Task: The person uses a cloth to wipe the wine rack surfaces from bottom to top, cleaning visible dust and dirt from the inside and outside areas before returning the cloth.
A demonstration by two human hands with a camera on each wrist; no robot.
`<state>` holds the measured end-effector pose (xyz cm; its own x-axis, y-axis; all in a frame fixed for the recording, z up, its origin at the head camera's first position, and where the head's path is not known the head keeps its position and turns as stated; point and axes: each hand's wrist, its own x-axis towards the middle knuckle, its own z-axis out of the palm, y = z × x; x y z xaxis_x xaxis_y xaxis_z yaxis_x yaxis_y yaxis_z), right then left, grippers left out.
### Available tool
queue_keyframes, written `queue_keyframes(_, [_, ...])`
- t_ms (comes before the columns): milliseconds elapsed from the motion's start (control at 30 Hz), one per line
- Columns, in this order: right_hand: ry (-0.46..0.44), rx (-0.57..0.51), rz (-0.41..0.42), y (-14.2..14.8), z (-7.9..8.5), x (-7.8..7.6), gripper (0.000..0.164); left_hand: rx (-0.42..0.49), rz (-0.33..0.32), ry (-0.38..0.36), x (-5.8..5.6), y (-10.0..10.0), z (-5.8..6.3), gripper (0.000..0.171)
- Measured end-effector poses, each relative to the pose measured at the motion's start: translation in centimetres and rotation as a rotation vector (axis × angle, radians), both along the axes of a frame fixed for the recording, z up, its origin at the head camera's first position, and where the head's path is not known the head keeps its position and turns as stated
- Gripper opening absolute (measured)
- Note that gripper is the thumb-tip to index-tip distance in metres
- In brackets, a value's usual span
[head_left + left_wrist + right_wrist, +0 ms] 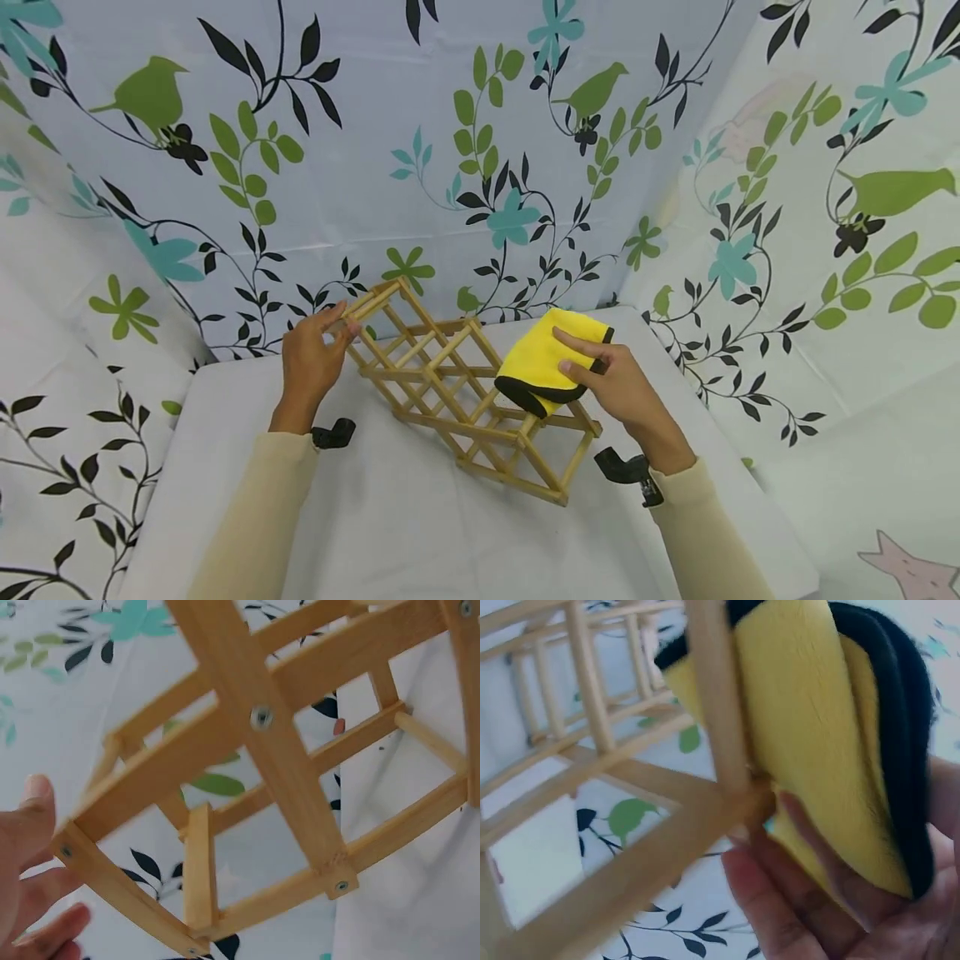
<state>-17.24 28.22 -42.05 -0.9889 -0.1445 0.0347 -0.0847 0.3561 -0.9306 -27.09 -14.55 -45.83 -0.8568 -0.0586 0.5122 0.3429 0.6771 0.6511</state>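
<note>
A slatted wooden rack (513, 481) of crossed bars stands tilted over the white table, its left end raised. My left hand (309, 358) grips that upper left end, thumb and fingers around the corner. In the left wrist view the fingers (45, 900) curl beside the corner of the rack (292, 787), which has metal screw heads at its joints. My right hand (626, 387) pinches a folded yellow cloth (543, 354) with black edging, laid over the right end of the rack. In the right wrist view the cloth (802, 735) lies against a post, with fingertips below its corner.
The white table (390, 533) spreads under the rack and both forearms. Behind it hangs a curtain (360, 192) printed with leaves, birds and flowers, which also runs along both sides. A black wrist mount (333, 433) sits by the left sleeve, another (622, 467) by the right.
</note>
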Motion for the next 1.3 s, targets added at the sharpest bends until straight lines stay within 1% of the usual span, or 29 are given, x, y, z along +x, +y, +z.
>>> queue_keyframes(67, [-0.005, -0.069, -0.02, 0.7, 0.0, -0.1, 0.054, 0.019, 0.043, 0.073, 1.5, 0.8, -0.1, 0.046])
queue_keyframes(100, [-0.003, -0.084, -0.026, 1.0, -0.1, -0.2, 0.054, 0.035, 0.06, 0.115, 2.4, 1.4, -0.3, 0.044])
queue_keyframes(167, [-0.011, -0.097, -0.014, 1.4, -0.4, -0.5, 0.054, 0.07, 0.067, 0.192, 4.4, 3.0, -0.5, 0.037])
queue_keyframes(200, [-0.014, -0.081, -0.001, 1.4, -0.6, -0.6, 0.054, 0.09, 0.055, 0.224, 5.3, 3.8, -0.7, 0.034])
queue_keyframes(267, [-0.023, -0.054, 0.028, 1.4, -1.1, -0.8, 0.053, 0.112, 0.015, 0.255, 6.9, 5.6, -1.1, 0.03])
queue_keyframes(333, [-0.033, -0.037, 0.043, 1.2, -1.5, -0.8, 0.052, 0.129, -0.032, 0.257, 7.9, 7.1, -1.5, 0.027])
queue_keyframes(367, [-0.032, -0.029, 0.041, 1.1, -1.7, -0.7, 0.051, 0.14, -0.044, 0.255, 8.2, 7.7, -1.7, 0.026])
queue_keyframes(467, [-0.03, -0.024, 0.038, 0.8, -2.0, -0.1, 0.049, 0.179, -0.053, 0.251, 8.3, 8.7, -1.9, 0.022])
queue_keyframes(567, [-0.034, -0.024, 0.048, 0.5, -2.1, 0.5, 0.047, 0.222, -0.051, 0.25, 8.1, 8.7, -1.9, 0.018])
queue_keyframes(633, [-0.042, -0.039, 0.067, 0.3, -2.2, 1.1, 0.047, 0.235, -0.061, 0.236, 7.8, 8.5, -1.9, 0.016])
queue_keyframes(733, [-0.058, -0.072, 0.111, -0.2, -2.2, 2.1, 0.047, 0.24, -0.08, 0.191, 7.4, 8.1, -1.7, 0.015])
queue_keyframes(867, [-0.074, -0.107, 0.183, -1.4, -2.0, 3.5, 0.047, 0.263, -0.099, 0.105, 6.6, 7.3, -1.5, 0.014])
queue_keyframes(1000, [-0.077, -0.15, 0.279, -3.2, -2.1, 4.4, 0.045, 0.283, -0.104, 0.034, 5.6, 6.7, -1.1, 0.014])
queue_keyframes(1100, [-0.102, -0.17, 0.35, -4.5, -2.2, 4.9, 0.043, 0.268, -0.123, 0.003, 4.8, 6.3, -0.9, 0.016])
queue_keyframes(1200, [-0.128, -0.187, 0.391, -5.2, -2.3, 4.9, 0.042, 0.211, -0.164, -0.042, 4.5, 5.7, -0.4, 0.022])
queue_keyframes(1233, [-0.129, -0.197, 0.393, -5.2, -2.1, 4.8, 0.042, 0.182, -0.172, -0.062, 4.7, 5.4, -0.2, 0.025])
queue_keyframes(1300, [-0.108, -0.229, 0.375, -4.8, -1.8, 4.5, 0.043, 0.13, -0.181, -0.116, 5.6, 4.7, 0.3, 0.029])
